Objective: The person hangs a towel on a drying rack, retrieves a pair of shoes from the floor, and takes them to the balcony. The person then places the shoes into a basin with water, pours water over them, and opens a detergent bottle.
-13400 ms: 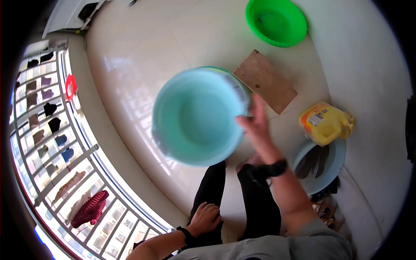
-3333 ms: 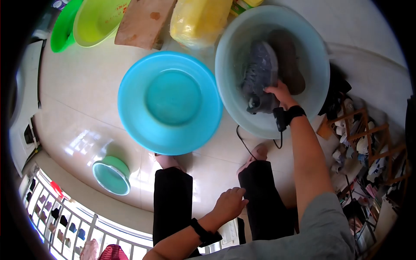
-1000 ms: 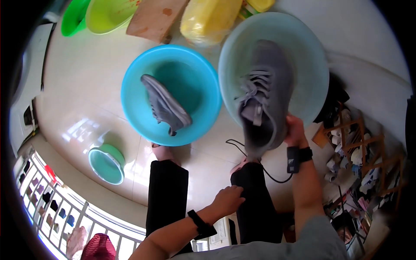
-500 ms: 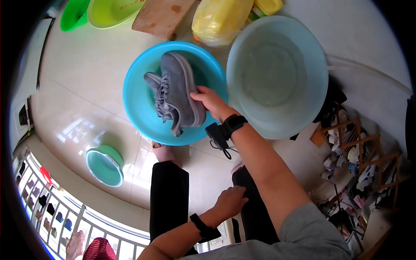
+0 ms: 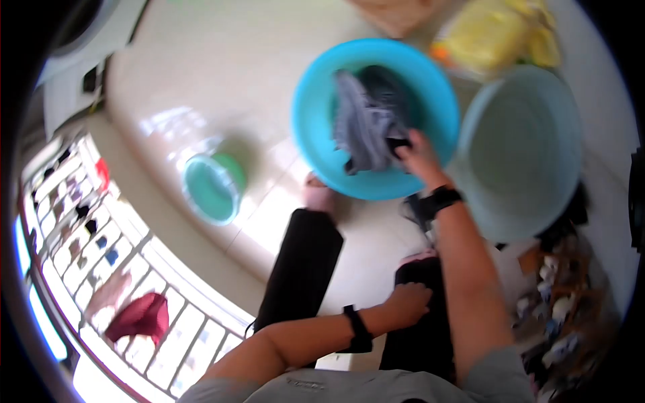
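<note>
My right hand (image 5: 421,160) reaches into a bright blue basin (image 5: 310,121) and grips a grey lace-up shoe (image 5: 366,127) near its heel and opening. Motion smears the shoe, and a darker shape beside it inside the basin is hard to make out. My left hand (image 5: 408,303) rests by my right knee, its fingers curled in with nothing seen in them. Each wrist wears a black band.
Right of the basin stands a large pale basin (image 5: 521,154). A small green tub (image 5: 213,189) sits on the tiled floor to the left. Yellow wrapped packages (image 5: 487,33) lie at the back, a cluttered rack (image 5: 561,309) at lower right, and a white railing (image 5: 181,339) at lower left.
The view has turned, so the basins appear farther right. The grey shoe has tipped over in the blue basin with my right hand still at it. My left hand stays by the knee.
</note>
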